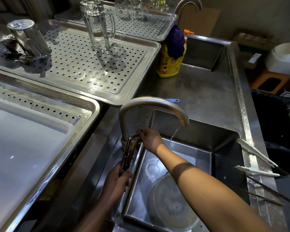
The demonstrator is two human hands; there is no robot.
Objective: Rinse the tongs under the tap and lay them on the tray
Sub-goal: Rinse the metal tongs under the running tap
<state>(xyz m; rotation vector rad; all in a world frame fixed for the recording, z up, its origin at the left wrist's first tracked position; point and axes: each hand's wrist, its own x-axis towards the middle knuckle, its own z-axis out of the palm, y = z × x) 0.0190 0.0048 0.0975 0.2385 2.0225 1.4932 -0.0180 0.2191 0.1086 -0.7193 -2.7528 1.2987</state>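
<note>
My left hand (118,180) grips a pair of metal tongs (128,152) by their lower end, tips pointing up beside the base of the curved steel tap (151,106). My right hand (150,139) reaches across the sink (213,162) and its fingers are closed on the tap's handle at the tap base. A thin stream of water (173,133) falls from the spout into the sink, to the right of the tongs and apart from them. A perforated steel tray (124,84) lies behind the tap to the left.
Upturned glass mugs (99,25) and a metal cup (30,39) stand on the perforated tray. A yellow detergent bottle (170,64) stands behind the sink. A clear bowl (172,203) lies in the sink. More tongs (258,158) rest on the sink's right rim. A white tray (23,139) sits at left.
</note>
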